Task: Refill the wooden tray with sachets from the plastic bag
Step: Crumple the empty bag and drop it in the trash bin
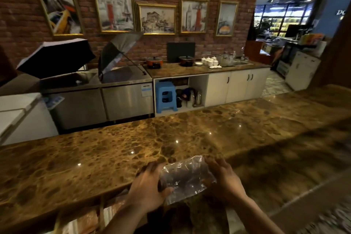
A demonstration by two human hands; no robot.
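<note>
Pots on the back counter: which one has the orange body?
The left pot, beside the steel fridge; the other pot, before the black board, is dark.

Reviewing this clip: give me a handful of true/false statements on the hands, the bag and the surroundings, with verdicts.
1. Both hands hold the plastic bag. True: the left hand and the right hand each have a grip on it.
2. The bag is opaque white. False: it is clear plastic.
3. The wooden tray sits on the marble counter by the hands. False: no wooden tray is visible there.
4. A blue stool stands in an open cabinet bay. True.
5. The back wall is plain white tile. False: the brick wall bears framed pictures.
</note>
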